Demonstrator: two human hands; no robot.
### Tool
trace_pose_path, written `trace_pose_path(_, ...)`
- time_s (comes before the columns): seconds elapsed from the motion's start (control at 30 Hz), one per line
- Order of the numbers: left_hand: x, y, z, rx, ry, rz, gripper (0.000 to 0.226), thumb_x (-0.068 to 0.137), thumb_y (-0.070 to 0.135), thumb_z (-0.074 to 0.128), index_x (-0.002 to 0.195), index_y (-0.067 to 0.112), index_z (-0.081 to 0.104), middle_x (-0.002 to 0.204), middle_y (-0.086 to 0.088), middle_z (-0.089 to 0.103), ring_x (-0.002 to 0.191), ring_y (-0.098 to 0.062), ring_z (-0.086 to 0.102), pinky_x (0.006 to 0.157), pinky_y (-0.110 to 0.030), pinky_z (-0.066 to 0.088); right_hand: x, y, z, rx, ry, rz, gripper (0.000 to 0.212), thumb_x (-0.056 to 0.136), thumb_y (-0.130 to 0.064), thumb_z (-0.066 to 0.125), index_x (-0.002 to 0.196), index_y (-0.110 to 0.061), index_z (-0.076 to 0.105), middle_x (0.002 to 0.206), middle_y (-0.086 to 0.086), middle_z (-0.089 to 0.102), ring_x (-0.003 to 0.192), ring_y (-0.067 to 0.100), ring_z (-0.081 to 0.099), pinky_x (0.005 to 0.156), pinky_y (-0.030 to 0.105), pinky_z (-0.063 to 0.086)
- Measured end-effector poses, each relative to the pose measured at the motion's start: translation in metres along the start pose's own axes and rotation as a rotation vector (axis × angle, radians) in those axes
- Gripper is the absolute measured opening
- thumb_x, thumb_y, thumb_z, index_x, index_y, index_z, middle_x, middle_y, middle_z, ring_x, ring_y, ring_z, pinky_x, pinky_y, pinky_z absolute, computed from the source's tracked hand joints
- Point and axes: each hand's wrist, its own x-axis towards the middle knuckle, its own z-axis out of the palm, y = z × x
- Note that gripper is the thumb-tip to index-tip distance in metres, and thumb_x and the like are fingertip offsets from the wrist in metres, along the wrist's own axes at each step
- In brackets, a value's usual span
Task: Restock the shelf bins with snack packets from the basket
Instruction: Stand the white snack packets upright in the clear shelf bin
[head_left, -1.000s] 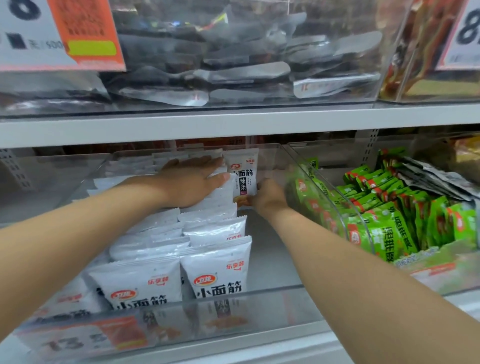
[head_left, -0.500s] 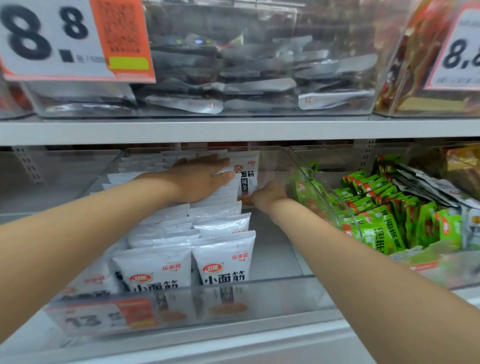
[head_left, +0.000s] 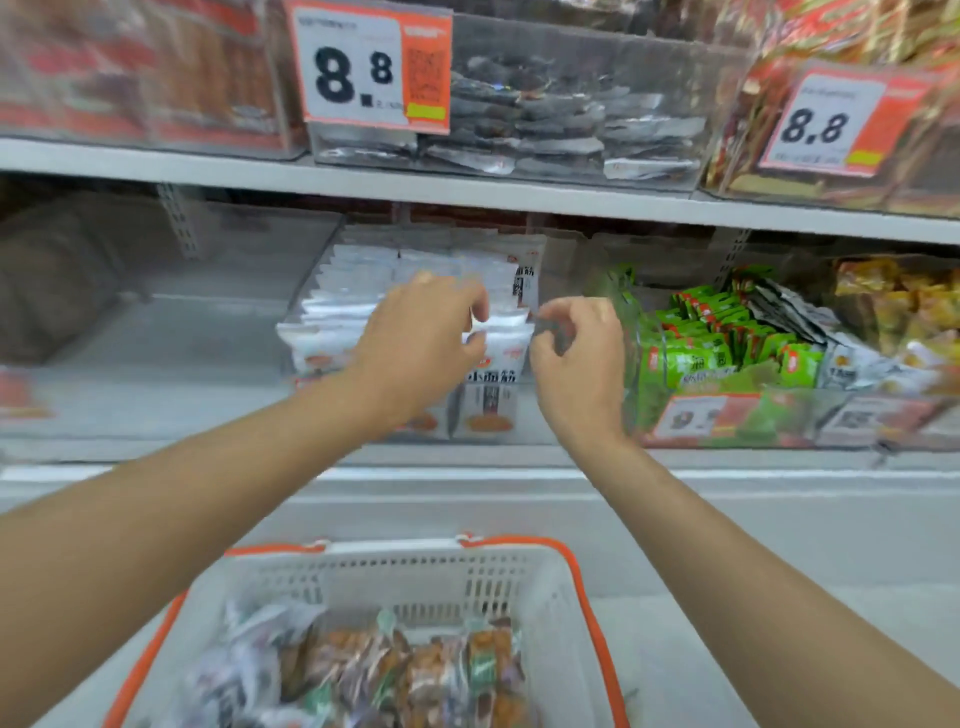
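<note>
The left hand (head_left: 415, 343) hangs in front of the white packets (head_left: 363, 280), its fingers curled down with the tips at the top edge of one packet. Blur hides whether it pinches that packet or only touches it. The right hand (head_left: 579, 364) is just beside it, apart from it. Its fingers are curled in towards the thumb, and no packet shows in them.

The white packets stand in rows in a clear bin (head_left: 563, 270) on the lower shelf level. In the next bin to the right lie green packets (head_left: 696, 353). Above, a shelf (head_left: 467, 197) carries a bin of silver packets (head_left: 561, 124) with a price tag (head_left: 371, 67) reading 8.8.

Below the arms sits the basket (head_left: 395, 551), white with an orange rim, holding mixed snack packets (head_left: 395, 670), blurred.
</note>
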Motion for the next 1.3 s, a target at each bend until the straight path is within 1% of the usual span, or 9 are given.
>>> trace_pose_path(0.13,-0.07,-0.003,0.004,0.002,-0.05,-0.026,0.006,0.084,0.025,0.057,0.085,0.028,0.051,0.085,0.003,0.062,0.089,-0.023,0.057,0.072,-0.039,0.048,-0.062,-0.013,0.006,0.08,-0.126,0.064,0.02,0.078,0.002,0.059,0.088,-0.016,0.062,0.092,-0.004,0.049,0.068,0.006,0.046,0.07,0.023,0.04)
trace_pose_path(0.43,-0.207,-0.094,0.084,0.042,-0.794,-0.399,0.01,0.091,0.024,0.055,0.1,0.022,0.055,0.099,0.003,0.06,0.083,-0.017,0.056,0.064,-0.029,0.04,-0.205,0.047,0.063,-0.185,-1.067,0.46,0.014,0.091,-0.006,0.054,0.094,-0.009,0.068,0.096,0.003,0.065,0.093,0.023,0.061,0.086,0.036,0.05)
trace_pose_path(0.57,-0.253,-0.13,0.112,0.174,-1.138,-0.342,0.024,0.09,0.015,0.054,0.114,0.012,0.059,0.11,-0.007,0.065,0.093,-0.021,0.058,0.074,-0.031,0.048,-0.246,0.073,0.067,-0.303,-1.364,0.511,0.024,0.093,-0.006,0.047,0.087,0.002,0.069,0.088,0.016,0.068,0.082,0.031,0.066,0.074,0.037,0.056)
trace_pose_path(0.67,-0.274,-0.129,0.126,0.093,-1.447,-0.351,0.024,0.098,0.03,0.045,0.107,0.011,0.057,0.112,-0.009,0.061,0.098,-0.025,0.057,0.086,-0.035,0.048,-0.253,0.081,0.07,-0.377,-1.475,0.478,0.026,0.094,-0.008,0.048,0.103,0.003,0.07,0.105,0.019,0.07,0.091,0.032,0.068,0.064,0.03,0.048)
trace_pose_path(0.8,-0.28,-0.111,0.13,-0.032,-1.632,-0.48,0.06,0.079,0.074,0.056,0.079,0.014,0.056,0.069,0.004,0.048,0.064,-0.015,0.043,0.071,-0.028,0.043,-0.252,0.081,0.073,-0.354,-1.482,0.464,0.028,0.094,-0.011,0.048,0.103,0.004,0.069,0.111,0.023,0.068,0.09,0.035,0.069,0.072,0.04,0.056)
trace_pose_path(0.9,-0.286,-0.111,0.127,0.024,-1.829,-0.331,0.046,0.069,0.06,0.078,0.091,0.02,0.068,0.095,0.004,0.063,0.081,-0.017,0.056,0.077,-0.031,0.051,-0.255,0.078,0.072,-0.374,-1.487,0.435,0.03,0.095,-0.01,0.046,0.108,0.005,0.067,0.113,0.025,0.066,0.08,0.036,0.066,0.067,0.039,0.054)
trace_pose_path(1.0,-0.294,-0.122,0.13,0.011,-1.736,-0.286,0.021,0.07,0.037,0.086,0.081,0.023,0.076,0.099,0.003,0.072,0.099,-0.021,0.067,0.088,-0.039,0.057,-0.258,0.071,0.07,-0.383,-1.5,0.403,0.028,0.095,-0.007,0.046,0.108,0.003,0.069,0.114,0.022,0.067,0.084,0.03,0.067,0.071,0.034,0.053)
trace_pose_path(1.17,-0.283,-0.123,0.126,-0.06,-1.436,-0.213,0.011,0.083,0.028,0.076,0.074,0.021,0.073,0.072,0.003,0.067,0.071,-0.016,0.061,0.072,-0.027,0.051,-0.259,0.06,0.064,-0.362,-1.531,0.38,0.026,0.095,-0.01,0.048,0.1,-0.004,0.073,0.116,0.013,0.069,0.102,0.027,0.066,0.088,0.038,0.055)
trace_pose_path(1.3,-0.249,-0.115,0.099,-0.205,-1.116,-0.447,0.016,0.091,0.024,0.066,0.087,0.01,0.073,0.086,0.0,0.07,0.07,-0.012,0.066,0.072,-0.03,0.058,-0.239,0.032,0.05,-0.246,-1.488,0.413,0.035,0.093,-0.007,0.053,0.127,-0.011,0.057,0.13,0.01,0.057,0.103,0.026,0.063,0.079,0.036,0.053)
